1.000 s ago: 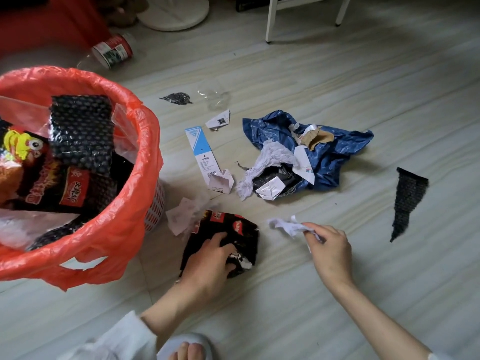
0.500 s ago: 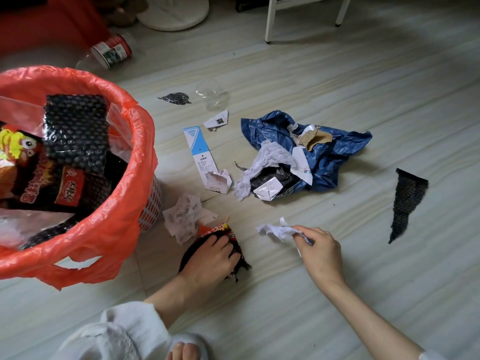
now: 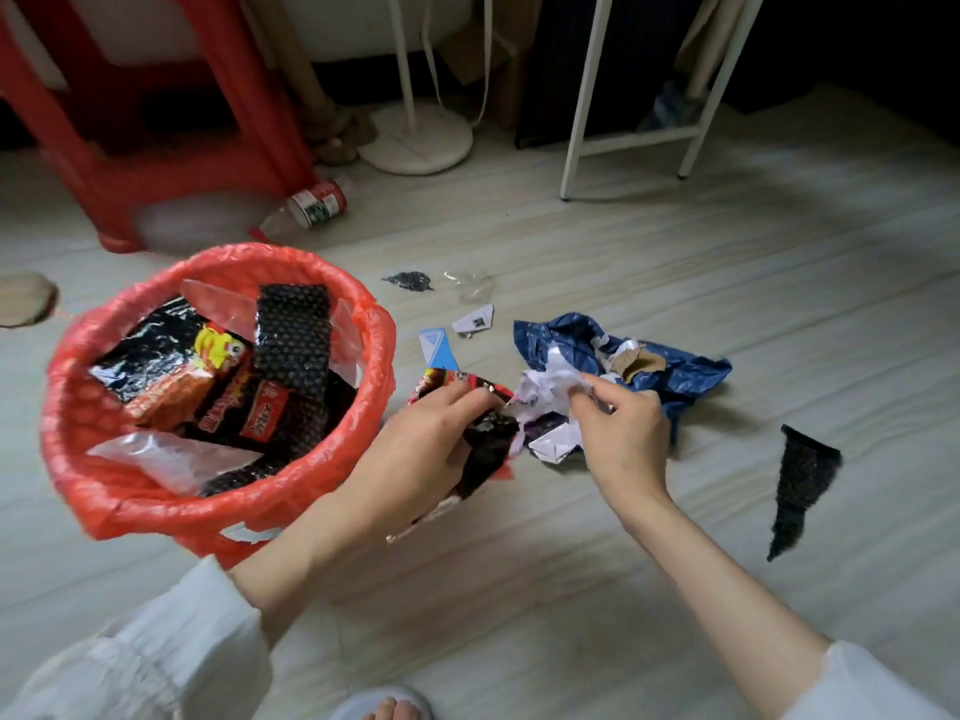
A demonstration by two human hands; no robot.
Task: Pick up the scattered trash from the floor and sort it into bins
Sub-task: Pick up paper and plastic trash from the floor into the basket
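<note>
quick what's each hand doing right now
Left hand: grips the black and red snack wrapper.
Right hand: pinches crumpled white paper.

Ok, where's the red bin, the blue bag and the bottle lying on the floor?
red bin (image 3: 156, 504): head view, on the front rim of its red liner.
blue bag (image 3: 691, 374): head view, on the crumpled right part.
bottle (image 3: 317, 202): head view, on its label.

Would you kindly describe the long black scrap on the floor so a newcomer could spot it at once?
Start at the red-lined bin and look right, past the crumpled blue bag. The black bubble-wrap scrap lies alone on bare floor there. Unlike the small black scrap behind the bin, it is a long wedge tapering to a point.
</note>
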